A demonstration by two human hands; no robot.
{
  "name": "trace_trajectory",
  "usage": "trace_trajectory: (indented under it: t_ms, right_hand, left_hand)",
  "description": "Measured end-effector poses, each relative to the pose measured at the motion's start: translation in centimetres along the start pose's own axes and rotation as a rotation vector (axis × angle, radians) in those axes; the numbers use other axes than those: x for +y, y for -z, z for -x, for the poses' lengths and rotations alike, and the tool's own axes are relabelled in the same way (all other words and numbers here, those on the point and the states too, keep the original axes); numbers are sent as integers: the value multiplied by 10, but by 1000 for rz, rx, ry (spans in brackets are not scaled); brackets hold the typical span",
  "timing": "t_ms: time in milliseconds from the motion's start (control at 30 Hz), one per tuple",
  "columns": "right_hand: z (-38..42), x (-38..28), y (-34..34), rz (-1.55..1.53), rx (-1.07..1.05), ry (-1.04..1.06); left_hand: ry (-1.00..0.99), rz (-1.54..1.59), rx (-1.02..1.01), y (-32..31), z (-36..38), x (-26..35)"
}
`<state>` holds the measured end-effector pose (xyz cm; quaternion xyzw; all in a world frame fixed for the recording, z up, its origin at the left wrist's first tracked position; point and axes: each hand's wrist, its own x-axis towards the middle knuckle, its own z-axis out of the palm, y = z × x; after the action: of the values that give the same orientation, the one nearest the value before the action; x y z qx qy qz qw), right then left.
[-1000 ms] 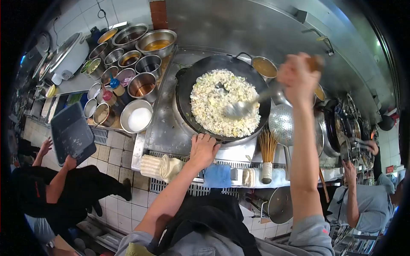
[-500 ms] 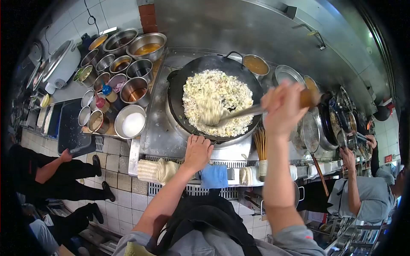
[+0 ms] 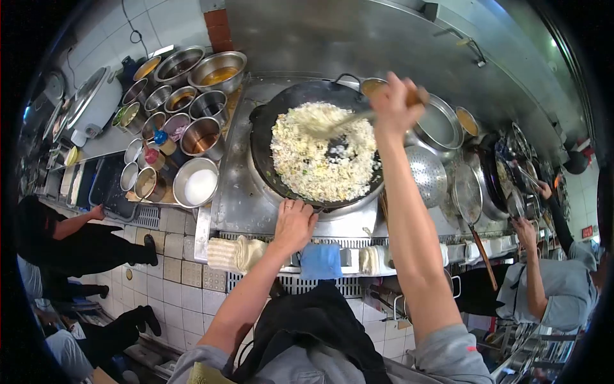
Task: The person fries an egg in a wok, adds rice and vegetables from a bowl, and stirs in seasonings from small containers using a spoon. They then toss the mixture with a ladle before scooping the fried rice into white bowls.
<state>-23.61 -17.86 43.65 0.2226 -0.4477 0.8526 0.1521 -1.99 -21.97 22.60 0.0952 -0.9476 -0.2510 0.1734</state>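
Note:
A large black wok (image 3: pixel 268 153) sits on the steel stove, filled with fried rice (image 3: pixel 320 179) mixed with egg and green bits. My left hand (image 3: pixel 295 224) is at the wok's near rim, fingers bent over the edge. Above the wok's right side, my right hand (image 3: pixel 398 109) is wrapped round the wooden handle of a long metal ladle (image 3: pixel 352 121). The ladle's head is smeared by motion and partly hidden in the rice. A blue cloth (image 3: pixel 321 261) hangs at the stove's front edge, just below my left hand.
Metal bowls of sauces stand at the left, with a white-filled bowl (image 3: pixel 196 185) nearest the wok. A perforated strainer (image 3: pixel 426 176) and a mesh strainer (image 3: pixel 467 192) lie at the right. Co-workers stand at both sides; one person's hand (image 3: pixel 526 233) is near the right-hand pans.
My right hand has moved up, away from me and slightly left. The ladle's head has shifted farther into the wok, and the rice is pushed about. My left hand stays at the rim.

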Motion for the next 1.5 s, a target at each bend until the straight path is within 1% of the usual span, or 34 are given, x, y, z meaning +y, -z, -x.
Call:
trace_trajectory:
  t_ms: [33, 67, 133, 167, 233, 267, 333, 400, 433, 467, 533, 600, 633, 667, 733, 767, 800, 833, 867, 900, 933, 1000, 1033, 1100, 1167, 1200, 1233, 1267, 1300, 1333, 1400, 1433, 1467, 1500]
  right_hand:
    - [2, -16, -21, -17, -40, -60]
    - [7, -15, -27, -6, -154, -28]
    - [25, -19, -11, -40, -531, 59]
    - [19, -22, -10, -42, -530, 61]
    - [1, -36, -15, 138, -518, -281]
    - [-12, -40, -27, 205, -446, -289]
    - [-23, -43, -40, 133, -355, -238]
    - [0, -41, -33, -37, -309, -45]
    - [13, -20, -20, -137, -367, 15]
    - [23, 4, -3, -133, -444, 8]
    - [5, -6, -13, 109, -528, -75]
    - [-25, -12, -39, 366, -382, -83]
    - [-36, -11, -45, 304, -296, -36]
    - [-38, -10, -41, 303, -301, -32]
    - [-28, -6, -24, -54, -112, 56]
    - [-12, 4, -17, -313, -178, 35]
    - [-10, 6, -6, -310, -179, 34]
    - [-9, 2, 1, -204, -311, -16]
    - [-8, -7, 5, -97, -444, -71]
    - [-13, -20, 12, -9, -423, -151]
    - [-23, -49, 9, 75, -402, -220]
    - [-24, -102, 19, -16, -431, -222]
    - [-17, -99, 20, -24, -436, -226]
    - [1, -81, 26, 68, -157, -65]
    - [2, -16, 23, 45, 32, -3]
    - [-6, 7, 24, -81, 15, -28]
    - [-14, 13, 10, -112, 43, -19]
    - [-15, 8, 13, -107, 47, -18]
    - [-20, -8, 4, -119, 16, -107]
    - [-27, -24, -10, -135, -18, -192]
    - [-3, -68, -7, -115, -129, -189]
    - [18, -64, -4, -37, -64, -120]
    - [37, -47, -2, 40, 0, -48]
    - [44, -19, 8, -26, -32, -1]
  left_hand:
    - [-14, 9, 9, -1, 1, -2]
    - [-27, 18, 24, 1, -4, -2]
    - [-9, -13, 13, 1, -5, 1]
    - [-3, -14, 10, 1, -5, 1]
    - [10, -19, 4, 1, -1, 2]
    - [-8, -24, 31, -1, -1, 2]
    - [-35, -33, 70, -2, -6, 0]
    - [-16, -37, 78, -3, -3, 1]
    - [-20, -39, 79, -3, -2, 1]
    - [-15, -37, 91, -3, -1, 2]
    - [1, -37, 112, -2, -4, 3]
    - [39, -37, 59, -3, 0, 5]
    - [35, -38, 64, -2, -2, 5]
    - [51, -41, 51, -2, -2, 5]
    - [73, -39, 34, -2, 0, 5]
    - [81, -4, 19, -1, -1, 5]
    - [91, 31, 2, 0, 0, 5]
    - [95, 33, 8, 6, 1, 7]
    - [54, 59, 88, 20, 7, 13]
    - [11, 84, 155, 35, 18, 20]
    - [17, 131, 84, 56, 33, 26]
    - [80, 239, -54, 99, 79, 34]
    - [133, 299, -131, 111, 104, 33]
    - [262, 524, -229, 109, 152, 16]
    - [461, 442, -360, 101, 187, 1]
    - [396, 272, -400, 83, 212, -21]
    - [331, 99, -441, 64, 242, -45]
    - [366, 5, -519, 46, 276, -66]
    - [402, -92, -592, 37, 302, -78]
    - [399, -96, -588, 38, 316, -80]
    - [634, -22, -506, 40, 341, -76]
    - [637, -20, -506, 37, 348, -76]
    - [754, 11, -514, 31, 352, -77]
    - [870, 41, -527, 23, 364, -76]
